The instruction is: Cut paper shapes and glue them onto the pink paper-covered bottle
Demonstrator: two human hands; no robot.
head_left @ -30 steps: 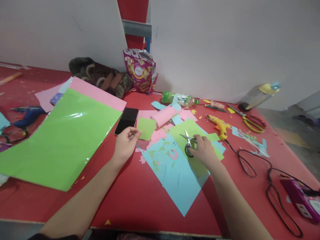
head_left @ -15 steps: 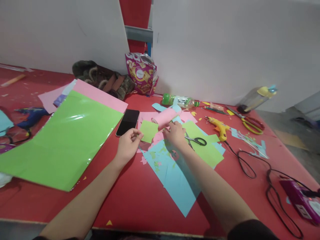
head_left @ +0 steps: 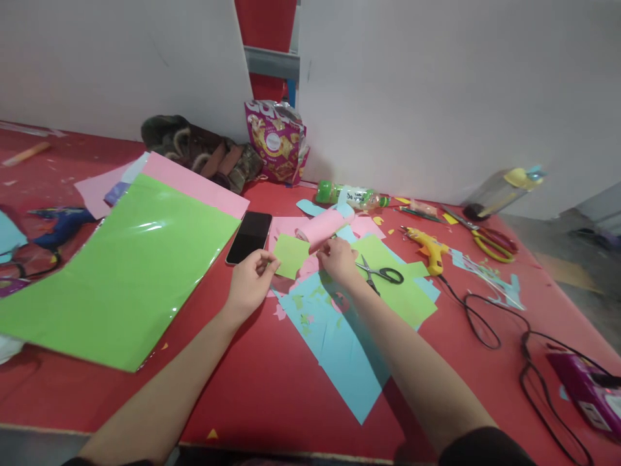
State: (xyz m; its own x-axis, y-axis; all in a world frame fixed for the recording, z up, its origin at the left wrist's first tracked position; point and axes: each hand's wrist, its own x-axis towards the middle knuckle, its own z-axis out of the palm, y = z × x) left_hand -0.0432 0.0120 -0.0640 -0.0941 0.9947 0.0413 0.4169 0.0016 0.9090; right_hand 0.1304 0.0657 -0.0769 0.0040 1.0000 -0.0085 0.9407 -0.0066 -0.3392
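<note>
My left hand (head_left: 250, 279) pinches the left edge of a small green paper square (head_left: 290, 255) lying on the red table (head_left: 252, 382). My right hand (head_left: 338, 257) is closed at the near end of a pink paper roll (head_left: 323, 228), its fingertips on the roll. Small black-handled scissors (head_left: 381, 274) lie free on a green sheet (head_left: 402, 291) just right of that hand. A large blue sheet (head_left: 339, 343) with small cut scraps lies under my right forearm.
A black phone (head_left: 249, 236) lies beside a big green sheet (head_left: 116, 265) over pink paper. A yellow glue gun (head_left: 429, 248) with black cord, yellow-handled scissors (head_left: 490, 238), a green bottle (head_left: 349, 194), a snack bag (head_left: 276, 139) and a purple device (head_left: 587, 388) stand around.
My right hand let go of the small scissors on the green sheet and moved left to the pink roll. My left hand has kept its pinch on the green square.
</note>
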